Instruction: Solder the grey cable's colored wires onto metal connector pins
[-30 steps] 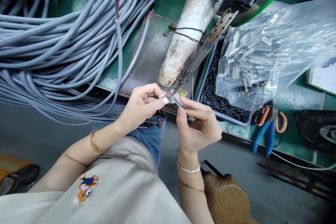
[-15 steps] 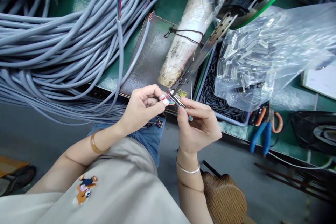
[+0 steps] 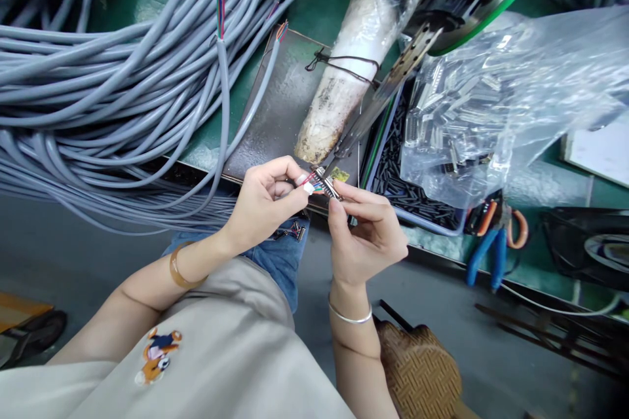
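My left hand pinches a bundle of thin coloured wires between thumb and forefinger. Right beside it, my right hand grips a small multi-pin connector by its right end. The wires meet the connector between the two hands, at the bench's front edge. A metal tip slants down from the upper right and ends just above the connector. Under the hands and behind them lies a dark plate. The exact joint between wires and pins is too small to make out.
Grey cables are heaped at the left. A wrapped white tube stands behind the hands. To the right are a bin of black pieces, a plastic bag of connectors and pliers. A woven stool is below.
My right hand and the connector have shifted slightly left, closer to my left hand. My left hand has barely moved.
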The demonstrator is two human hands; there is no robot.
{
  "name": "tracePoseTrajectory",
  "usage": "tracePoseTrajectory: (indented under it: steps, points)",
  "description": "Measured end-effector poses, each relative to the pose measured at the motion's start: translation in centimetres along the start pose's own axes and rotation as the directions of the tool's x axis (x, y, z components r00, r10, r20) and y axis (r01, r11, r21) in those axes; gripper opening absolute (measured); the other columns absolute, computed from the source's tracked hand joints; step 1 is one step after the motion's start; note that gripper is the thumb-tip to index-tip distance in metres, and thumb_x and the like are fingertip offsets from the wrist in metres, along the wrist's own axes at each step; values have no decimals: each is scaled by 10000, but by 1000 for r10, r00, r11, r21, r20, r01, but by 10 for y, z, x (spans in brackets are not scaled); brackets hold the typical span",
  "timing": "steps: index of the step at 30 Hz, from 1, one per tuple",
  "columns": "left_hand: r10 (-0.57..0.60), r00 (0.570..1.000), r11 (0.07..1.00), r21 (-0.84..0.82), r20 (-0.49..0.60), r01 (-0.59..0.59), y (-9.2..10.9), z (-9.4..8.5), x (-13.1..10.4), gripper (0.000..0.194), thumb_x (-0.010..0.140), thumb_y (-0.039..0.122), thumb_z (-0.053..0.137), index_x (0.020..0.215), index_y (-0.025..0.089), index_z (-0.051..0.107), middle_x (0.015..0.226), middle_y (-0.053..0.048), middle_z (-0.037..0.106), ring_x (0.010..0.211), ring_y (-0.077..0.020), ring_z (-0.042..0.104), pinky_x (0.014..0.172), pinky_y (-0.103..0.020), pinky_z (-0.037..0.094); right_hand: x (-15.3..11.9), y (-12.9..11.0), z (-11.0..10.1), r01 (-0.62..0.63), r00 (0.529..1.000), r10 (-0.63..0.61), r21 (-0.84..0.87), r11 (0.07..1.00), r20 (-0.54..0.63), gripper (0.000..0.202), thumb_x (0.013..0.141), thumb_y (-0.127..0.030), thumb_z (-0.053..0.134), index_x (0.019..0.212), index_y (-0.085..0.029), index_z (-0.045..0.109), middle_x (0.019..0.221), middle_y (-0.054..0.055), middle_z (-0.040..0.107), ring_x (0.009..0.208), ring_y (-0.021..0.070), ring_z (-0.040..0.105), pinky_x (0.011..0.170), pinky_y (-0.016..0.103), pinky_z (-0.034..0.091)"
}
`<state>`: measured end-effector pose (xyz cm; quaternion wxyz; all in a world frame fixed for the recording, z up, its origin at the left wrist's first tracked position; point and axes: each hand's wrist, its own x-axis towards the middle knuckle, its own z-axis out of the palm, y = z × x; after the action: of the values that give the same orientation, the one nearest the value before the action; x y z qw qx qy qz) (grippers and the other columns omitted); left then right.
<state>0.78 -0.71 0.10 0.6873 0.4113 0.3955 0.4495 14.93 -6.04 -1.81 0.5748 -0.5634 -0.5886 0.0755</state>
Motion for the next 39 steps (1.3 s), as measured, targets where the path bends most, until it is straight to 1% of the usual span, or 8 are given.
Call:
tracePoseTrajectory:
  steps: [9,13,20,23,27,34,36,39]
  points:
    - [66,998,995,77,-22,-64,-2,2,1,131,720,163,712,694,161,583,763,-13,655,601,-59,526,501,-153,382,0,3,0,72,997,-72,-30,997,-9,166,855,-78,763,889,-217,679,1026,16,807,902,174,787,779,332,656]
    - [75,997,993,94,-22,-73,-3,2,1,108,716,160,698,693,156,592,778,-17,670,601,-56,528,512,-156,393,0,3,1,84,996,-84,-28,996,-9,171,849,-77,769,889,-217,680,1025,17,804,876,162,780,751,313,659]
    - [135,990,986,107,-32,-131,-1,3,0,87,730,162,694,695,155,614,769,-18,688,598,-60,533,521,-162,409,6,-1,1,116,993,-116,-128,985,10,153,851,-117,788,882,-230,690,1003,7,799,878,172,777,752,323,648]
    - [152,988,982,115,-34,-148,0,4,0,78,735,162,690,694,158,624,738,-10,675,603,-66,543,526,-162,416,7,-3,1,122,992,-123,-131,984,3,163,838,-113,800,877,-231,694,996,4,802,875,168,774,760,318,644]
    - [125,992,985,119,-28,-121,0,2,1,88,731,175,699,692,158,622,742,-13,676,600,-65,550,516,-161,410,4,-2,2,117,993,-118,-71,991,-14,156,861,-98,760,890,-222,670,1024,19,804,872,165,778,728,301,647]
    - [61,998,994,90,-13,-59,-2,0,1,122,722,176,720,679,154,608,717,-9,648,583,-57,522,498,-154,396,-3,4,1,172,985,-172,-107,979,4,196,848,-72,767,914,-217,653,1020,23,814,875,155,788,750,278,647]
    - [47,999,996,74,-14,-46,-1,-1,0,134,722,179,733,684,151,608,715,-5,643,558,-46,500,479,-149,382,-3,4,0,142,990,-142,-92,986,1,197,848,-73,769,916,-219,657,1018,20,814,892,161,790,759,290,651]
    - [15,1000,999,38,9,-15,2,-2,0,163,737,193,755,700,148,603,673,17,615,464,-17,426,414,-146,327,-2,0,0,25,1000,-25,-27,999,7,163,869,-86,752,898,-219,662,1008,17,809,929,166,788,798,312,658]
